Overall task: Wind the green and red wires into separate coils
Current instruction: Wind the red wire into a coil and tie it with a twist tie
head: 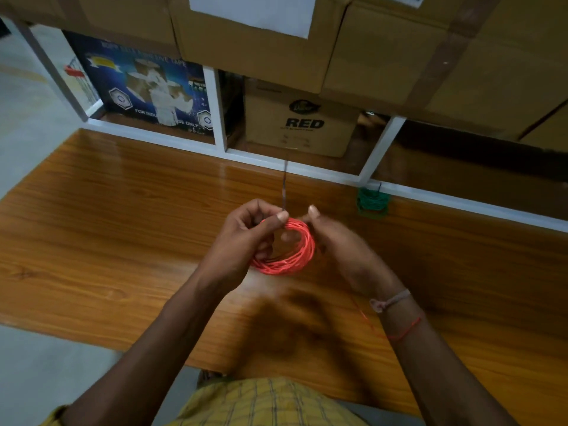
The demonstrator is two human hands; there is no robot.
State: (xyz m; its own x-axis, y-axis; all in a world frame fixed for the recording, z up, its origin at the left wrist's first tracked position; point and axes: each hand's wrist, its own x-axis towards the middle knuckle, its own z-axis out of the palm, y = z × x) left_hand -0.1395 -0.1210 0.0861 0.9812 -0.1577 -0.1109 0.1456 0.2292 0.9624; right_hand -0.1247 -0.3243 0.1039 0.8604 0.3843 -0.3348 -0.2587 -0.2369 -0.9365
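A coil of red wire (292,256) hangs above the wooden table (123,210), held between both hands. My left hand (242,241) grips the coil's left side, thumb and fingers curled round the loops. My right hand (335,244), blurred by motion, pinches the coil's upper right edge. A loose red strand (364,318) trails down past my right wrist. A thin dark blurred wire end (284,186) sticks up from between my thumbs. The green wire coil (372,202) lies wound at the table's far edge, to the right of my hands.
White shelf frame (221,118) runs along the table's far edge, holding a blue printed box (144,87) and a brown carton marked RED (301,118). Large cardboard boxes (399,50) are stacked above. Grey floor (30,118) lies to the left.
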